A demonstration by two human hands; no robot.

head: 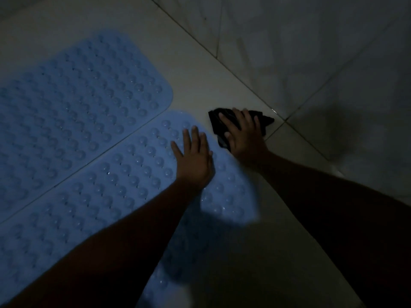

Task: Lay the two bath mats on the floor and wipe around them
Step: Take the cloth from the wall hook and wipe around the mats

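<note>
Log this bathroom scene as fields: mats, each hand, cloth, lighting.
mats: far mat and near mat, both blue, flat on the tiled floor, side by side, narrow gap between
left hand: flat on the near mat, fingers straight
right hand: pressing the black cloth, fingers spread
cloth position: on the floor beside the near mat's end
lighting: dim

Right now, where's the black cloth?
Head view, right of centre: black cloth on the floor under the right hand, just beside the nearer blue mat.
</note>
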